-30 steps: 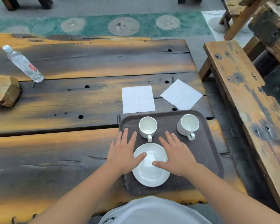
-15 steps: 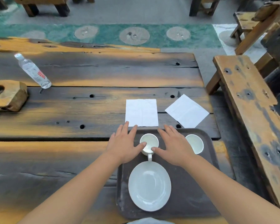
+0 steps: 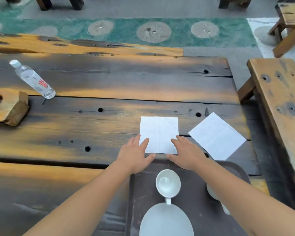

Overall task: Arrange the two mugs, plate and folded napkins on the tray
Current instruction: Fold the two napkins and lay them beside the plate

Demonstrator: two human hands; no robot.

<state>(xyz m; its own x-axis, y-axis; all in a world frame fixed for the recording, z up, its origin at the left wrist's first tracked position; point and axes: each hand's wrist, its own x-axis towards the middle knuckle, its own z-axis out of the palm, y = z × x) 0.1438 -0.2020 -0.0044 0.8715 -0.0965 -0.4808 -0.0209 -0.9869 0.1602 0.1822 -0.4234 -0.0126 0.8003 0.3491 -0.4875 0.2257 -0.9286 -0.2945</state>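
Hands reach past the far edge of the tray (image 3: pixel 143 201) toward the nearer napkin (image 3: pixel 159 133). The left hand (image 3: pixel 134 155) lies flat with fingers spread and straight, its fingertips on the napkin's corner at 7 o'clock; the right hand (image 3: pixel 186 154) is likewise spread and flat, fingertips on the corner at 5 o'clock. Neither hand curls round or pinches the paper.

That napkin lies squarely on the dark wooden table (image 3: pixel 92 130), just beyond the tray at its 12 o'clock. The second napkin (image 3: pixel 217 136) lies turned at an angle at 3 o'clock from the first, close but apart from it, also on the table and off the tray.

On the tray, one mug (image 3: pixel 168 183) stands upright with its handle pointing to 6 o'clock, touching or just above the rim of the plate (image 3: pixel 166 222), which sits at the tray's near side. The other mug (image 3: pixel 211 193) is at 3 o'clock from the first, mostly hidden behind the right forearm.

At the table's 10 o'clock a water bottle (image 3: pixel 33 80) stands beside a wooden block (image 3: pixel 8 106). A bench (image 3: pixel 279 103) runs along 3 o'clock.
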